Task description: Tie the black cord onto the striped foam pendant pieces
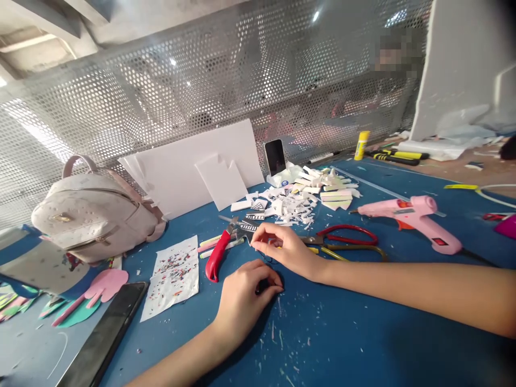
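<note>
My left hand (244, 298) rests on the blue table (342, 333), fingers curled down and pressed on a small dark piece that is mostly hidden. My right hand (282, 247) reaches in from the right just beyond it, fingertips pinched together on something too small to make out. Red-handled pliers (217, 255) lie just left of the right hand. Red-handled scissors (346, 239) lie right behind it.
A pink glue gun (415, 217) lies at right. White foam scraps (302, 199) are heaped at centre back, before white foam sheets (193, 169) and a propped phone (275, 157). A beige backpack (92, 212) stands left, a dark phone (102, 336) and speckled paper (173, 277) lie near.
</note>
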`<act>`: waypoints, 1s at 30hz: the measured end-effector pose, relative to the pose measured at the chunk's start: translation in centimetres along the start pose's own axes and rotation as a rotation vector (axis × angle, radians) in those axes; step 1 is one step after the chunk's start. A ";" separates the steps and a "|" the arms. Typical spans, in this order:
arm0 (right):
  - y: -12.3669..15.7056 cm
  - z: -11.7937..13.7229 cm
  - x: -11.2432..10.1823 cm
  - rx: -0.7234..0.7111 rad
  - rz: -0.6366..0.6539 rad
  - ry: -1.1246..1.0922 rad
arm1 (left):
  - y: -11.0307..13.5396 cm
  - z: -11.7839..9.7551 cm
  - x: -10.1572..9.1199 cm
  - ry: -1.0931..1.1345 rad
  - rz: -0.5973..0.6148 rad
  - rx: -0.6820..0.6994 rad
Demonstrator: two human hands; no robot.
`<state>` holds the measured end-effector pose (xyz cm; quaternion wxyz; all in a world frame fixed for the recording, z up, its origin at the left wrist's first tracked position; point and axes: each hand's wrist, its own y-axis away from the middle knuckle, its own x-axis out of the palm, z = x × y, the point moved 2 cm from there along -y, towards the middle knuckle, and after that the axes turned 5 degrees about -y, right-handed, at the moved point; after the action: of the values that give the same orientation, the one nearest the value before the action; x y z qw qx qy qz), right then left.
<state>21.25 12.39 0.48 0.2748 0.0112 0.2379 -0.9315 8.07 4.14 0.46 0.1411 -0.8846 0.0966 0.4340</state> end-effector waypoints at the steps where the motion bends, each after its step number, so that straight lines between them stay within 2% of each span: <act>1: 0.1 0.0 0.0 -0.002 0.005 -0.001 | -0.1 0.0 0.1 0.001 0.001 0.004; 7: 0.2 0.4 0.3 0.003 0.031 0.004 | 0.0 0.3 -0.2 0.025 0.021 0.024; 12: 0.4 0.7 0.6 0.017 0.045 0.019 | 1.0 0.8 -0.9 0.089 0.012 0.006; 16: 0.7 1.2 1.0 -0.015 0.096 0.067 | 2.5 2.0 -2.0 0.257 -0.057 -0.131; 20: 1.0 1.6 1.4 -0.046 0.158 0.098 | 3.6 3.5 -2.5 0.530 -0.137 -0.281; 24: 1.3 1.6 1.6 -0.087 0.220 0.126 | 4.0 4.4 -2.2 0.777 -0.170 -0.306; 30: 1.7 1.8 1.9 -0.154 0.266 0.175 | 3.9 4.5 -2.1 0.851 -0.176 -0.283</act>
<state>20.65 9.40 1.02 0.3738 0.1026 0.3279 -0.8615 2.36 2.08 -1.17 0.0032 -0.9996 0.0101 0.0273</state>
